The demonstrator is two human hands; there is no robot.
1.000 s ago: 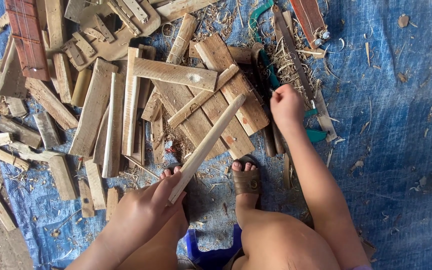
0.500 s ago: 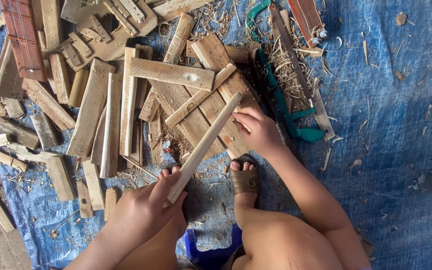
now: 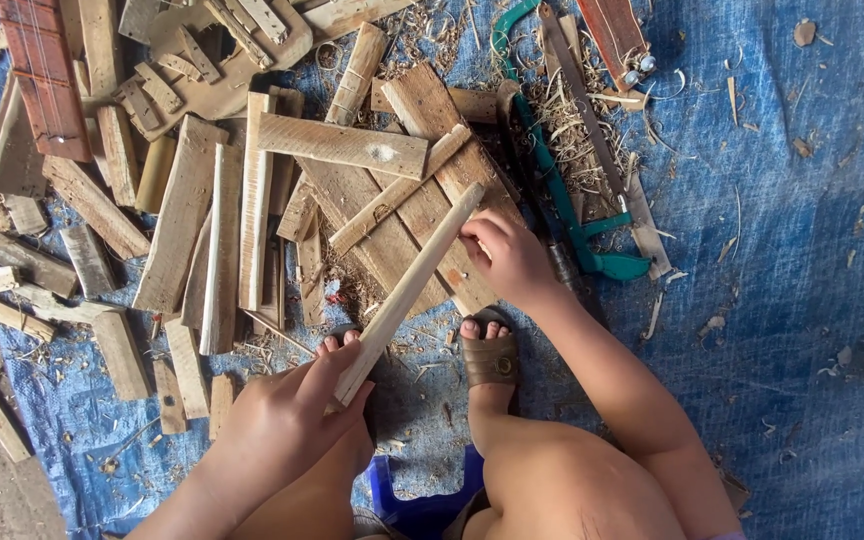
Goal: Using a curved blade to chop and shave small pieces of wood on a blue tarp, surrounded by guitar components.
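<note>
Seated over blue tarp (image 3: pixel 802 300), feet in brown sandals (image 3: pixel 489 358). Left hand (image 3: pixel 287 425) closed around lower end of long pale wooden slat (image 3: pixel 410 290), thumb and fingers wrapped on it. Slat angled up and to the right, upper end over heap of flat scrap boards (image 3: pixel 352 145). Right hand (image 3: pixel 507 255) near upper end of slat, fingers curled, fingertips touching its top edge; firm grip or mere contact could not be told. Green-framed saw (image 3: pixel 562 190) just right of that hand, lying among wood shavings (image 3: pixel 572 130). Reddish-brown strip (image 3: pixel 44 75) at upper left, well apart. Blue plastic stool edge (image 3: pixel 417 500) between legs.
</note>
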